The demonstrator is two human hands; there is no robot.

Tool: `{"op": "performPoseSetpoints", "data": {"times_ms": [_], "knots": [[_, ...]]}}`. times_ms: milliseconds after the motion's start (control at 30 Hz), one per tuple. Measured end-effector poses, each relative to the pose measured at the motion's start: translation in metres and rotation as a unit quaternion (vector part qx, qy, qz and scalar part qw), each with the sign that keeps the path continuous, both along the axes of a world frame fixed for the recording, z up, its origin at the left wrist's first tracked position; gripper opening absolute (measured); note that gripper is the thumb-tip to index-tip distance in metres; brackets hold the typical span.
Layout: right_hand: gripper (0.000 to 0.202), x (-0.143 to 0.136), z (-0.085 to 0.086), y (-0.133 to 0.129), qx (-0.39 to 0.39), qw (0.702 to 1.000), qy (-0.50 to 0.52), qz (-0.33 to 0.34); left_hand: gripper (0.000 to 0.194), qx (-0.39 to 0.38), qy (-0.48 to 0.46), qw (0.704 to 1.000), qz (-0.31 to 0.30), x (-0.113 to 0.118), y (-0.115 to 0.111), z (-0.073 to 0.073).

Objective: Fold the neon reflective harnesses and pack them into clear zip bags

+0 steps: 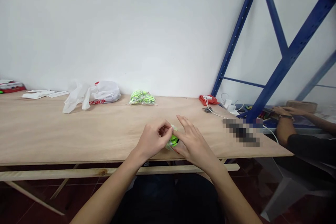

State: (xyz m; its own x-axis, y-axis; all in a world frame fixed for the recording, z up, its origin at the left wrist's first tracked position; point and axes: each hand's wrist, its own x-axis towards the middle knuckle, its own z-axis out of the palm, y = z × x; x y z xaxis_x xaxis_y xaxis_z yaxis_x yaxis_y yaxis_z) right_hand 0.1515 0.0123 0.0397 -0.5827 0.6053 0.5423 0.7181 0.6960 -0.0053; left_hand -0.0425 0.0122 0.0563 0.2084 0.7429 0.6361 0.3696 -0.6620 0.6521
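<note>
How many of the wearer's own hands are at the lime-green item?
2: the left hand, fingertips pinched together at the left of the lime-green item, and the right hand, fingers spread, at its right. Both are in view, partly covering it.

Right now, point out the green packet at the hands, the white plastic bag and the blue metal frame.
Green packet [173, 140]: head view, its green middle.
White plastic bag [107, 91]: head view, its bulging right part.
Blue metal frame [274, 73]: head view, its thick slanting beam.
</note>
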Motion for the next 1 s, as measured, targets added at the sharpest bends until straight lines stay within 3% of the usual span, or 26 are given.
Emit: {"op": "performPoseSetpoints", "data": {"times_ms": [133, 267, 467, 600, 700, 833, 933, 1000], "knots": [[0.055, -0.006, -0.012, 0.004, 0.011, 0.999, -0.04, -0.014, 0.015, 0.016, 0.05, 0.999, -0.009, 0.01, -0.006, -0.002], [0.054, -0.016, -0.027, 0.011, 0.018, 1.0, 0.002, -0.001, 0.016, 0.059, 0.086, 0.994, -0.015, 0.018, -0.01, -0.003], [0.035, -0.022, -0.035, 0.018, 0.003, 0.975, 0.198, 0.099, 0.015, 0.042, 0.085, 0.995, -0.019, 0.015, -0.016, 0.001], [0.021, -0.015, -0.031, 0.024, -0.071, 0.944, 0.311, 0.083, 0.013, 0.033, 0.03, 0.998, -0.037, 0.007, -0.017, 0.007], [0.022, -0.005, -0.024, 0.029, -0.169, 0.893, 0.414, 0.059, 0.026, 0.075, -0.001, 0.997, 0.021, -0.003, -0.012, 0.01], [0.036, 0.006, -0.013, 0.031, -0.256, 0.795, 0.54, 0.104, 0.06, 0.066, -0.051, 0.993, 0.082, -0.016, 0.002, 0.009], [0.042, 0.007, -0.007, 0.028, -0.286, 0.747, 0.586, 0.134, 0.081, -0.043, -0.127, 0.991, 0.015, -0.02, 0.01, 0.007], [0.044, 0.004, -0.005, 0.025, -0.315, 0.73, 0.587, 0.15, 0.082, -0.124, -0.144, 0.981, -0.048, -0.02, 0.012, 0.007]]}}
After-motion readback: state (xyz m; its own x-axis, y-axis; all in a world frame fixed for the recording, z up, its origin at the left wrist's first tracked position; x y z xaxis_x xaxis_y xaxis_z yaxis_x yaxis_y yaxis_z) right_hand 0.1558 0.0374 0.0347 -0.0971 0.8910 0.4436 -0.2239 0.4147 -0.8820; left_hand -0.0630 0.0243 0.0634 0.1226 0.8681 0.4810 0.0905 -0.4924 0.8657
